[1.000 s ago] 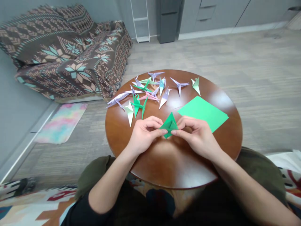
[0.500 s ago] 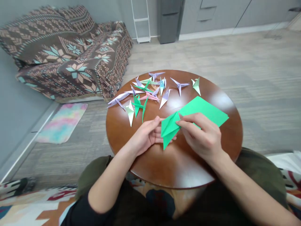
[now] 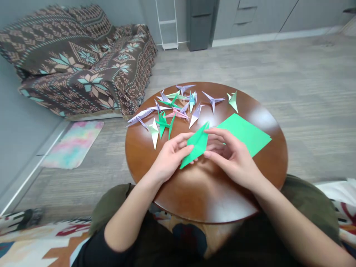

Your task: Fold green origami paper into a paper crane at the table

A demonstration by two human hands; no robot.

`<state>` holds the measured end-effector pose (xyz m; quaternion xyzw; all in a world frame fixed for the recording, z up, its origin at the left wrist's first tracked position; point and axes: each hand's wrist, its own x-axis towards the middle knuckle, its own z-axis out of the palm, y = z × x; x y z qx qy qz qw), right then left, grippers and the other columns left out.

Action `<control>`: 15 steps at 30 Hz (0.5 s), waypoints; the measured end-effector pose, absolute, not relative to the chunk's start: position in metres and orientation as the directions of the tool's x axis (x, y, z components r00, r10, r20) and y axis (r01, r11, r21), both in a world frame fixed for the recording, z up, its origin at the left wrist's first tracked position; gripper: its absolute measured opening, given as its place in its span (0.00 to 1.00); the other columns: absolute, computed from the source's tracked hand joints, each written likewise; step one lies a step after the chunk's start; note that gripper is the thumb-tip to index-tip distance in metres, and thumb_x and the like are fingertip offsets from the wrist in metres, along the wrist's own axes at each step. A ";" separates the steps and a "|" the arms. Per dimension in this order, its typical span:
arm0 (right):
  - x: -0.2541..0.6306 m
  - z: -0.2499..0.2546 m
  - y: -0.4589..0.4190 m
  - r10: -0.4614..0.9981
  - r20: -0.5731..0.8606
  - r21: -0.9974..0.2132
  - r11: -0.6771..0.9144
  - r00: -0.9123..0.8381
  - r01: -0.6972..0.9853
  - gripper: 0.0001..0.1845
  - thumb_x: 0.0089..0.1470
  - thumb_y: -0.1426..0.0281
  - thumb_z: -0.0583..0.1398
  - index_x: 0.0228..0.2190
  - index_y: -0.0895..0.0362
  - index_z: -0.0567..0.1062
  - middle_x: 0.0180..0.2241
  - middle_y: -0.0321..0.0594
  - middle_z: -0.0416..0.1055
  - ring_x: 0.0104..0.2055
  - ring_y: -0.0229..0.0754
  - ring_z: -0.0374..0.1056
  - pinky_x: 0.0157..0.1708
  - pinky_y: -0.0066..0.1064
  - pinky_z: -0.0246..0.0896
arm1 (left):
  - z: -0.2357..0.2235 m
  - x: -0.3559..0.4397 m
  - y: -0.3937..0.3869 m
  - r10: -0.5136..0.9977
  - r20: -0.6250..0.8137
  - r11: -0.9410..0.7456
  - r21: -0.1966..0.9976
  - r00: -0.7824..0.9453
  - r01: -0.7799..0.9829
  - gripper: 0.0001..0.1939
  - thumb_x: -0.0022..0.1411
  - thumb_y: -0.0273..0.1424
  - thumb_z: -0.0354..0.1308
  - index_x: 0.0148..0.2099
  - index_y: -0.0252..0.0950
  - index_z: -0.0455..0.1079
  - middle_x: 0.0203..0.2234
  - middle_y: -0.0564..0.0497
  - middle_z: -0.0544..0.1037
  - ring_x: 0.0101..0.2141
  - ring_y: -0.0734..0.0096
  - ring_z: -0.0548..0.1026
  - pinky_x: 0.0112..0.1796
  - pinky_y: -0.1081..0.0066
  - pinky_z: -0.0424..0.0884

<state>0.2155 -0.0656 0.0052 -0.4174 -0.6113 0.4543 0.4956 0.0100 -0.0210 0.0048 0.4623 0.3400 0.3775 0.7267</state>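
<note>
A folded green origami paper [image 3: 198, 140], diamond-shaped with a crease down its middle, is held tilted above the table. My left hand [image 3: 175, 154] grips it from the left, thumb on top and fingers underneath. My right hand [image 3: 232, 154] is at the paper's right edge, its thumb and index finger spread apart, with the fingertips at or touching that edge. Its other fingers are partly hidden behind. Just beyond my right hand, flat green paper sheets [image 3: 246, 131] lie on the table.
The round brown table [image 3: 200, 196] also bears several folded paper cranes at its far left, among them a pink crane [image 3: 177, 113] and a purple crane [image 3: 213, 101]. A pale green crane [image 3: 233, 101] sits at the far right. A covered sofa [image 3: 83, 70] stands beyond.
The folded paper has been turned and now shows a smooth diamond face. My left thumb has come onto it, while my right hand has loosened its pinch and spread its fingers.
</note>
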 end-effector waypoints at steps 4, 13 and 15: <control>0.215 0.010 -0.067 0.974 0.098 -0.995 0.097 -0.206 -0.016 0.24 0.59 0.64 0.71 0.55 0.48 0.74 0.38 0.37 0.80 0.36 0.44 0.80 0.37 0.36 0.77 | 0.004 0.010 -0.021 0.851 -0.164 0.280 0.945 0.500 -0.168 0.24 0.61 0.37 0.74 0.56 0.38 0.71 0.28 0.55 0.81 0.24 0.74 0.77 0.26 0.77 0.68; 0.216 0.012 -0.065 0.997 0.059 -0.998 0.061 -0.045 0.026 0.19 0.51 0.58 0.76 0.41 0.52 0.82 0.27 0.35 0.81 0.27 0.42 0.77 0.29 0.33 0.74 | 0.009 0.008 -0.025 0.864 -0.081 0.239 0.935 0.497 -0.262 0.13 0.65 0.38 0.69 0.47 0.37 0.75 0.34 0.51 0.83 0.34 0.71 0.82 0.37 0.73 0.79; 0.217 0.011 -0.064 0.998 0.052 -0.998 0.053 -0.029 0.023 0.18 0.52 0.57 0.75 0.40 0.52 0.82 0.29 0.37 0.82 0.27 0.42 0.77 0.29 0.33 0.76 | 0.010 0.007 -0.026 0.853 -0.089 0.253 0.932 0.515 -0.258 0.13 0.63 0.37 0.71 0.46 0.36 0.78 0.38 0.49 0.84 0.37 0.68 0.83 0.41 0.71 0.80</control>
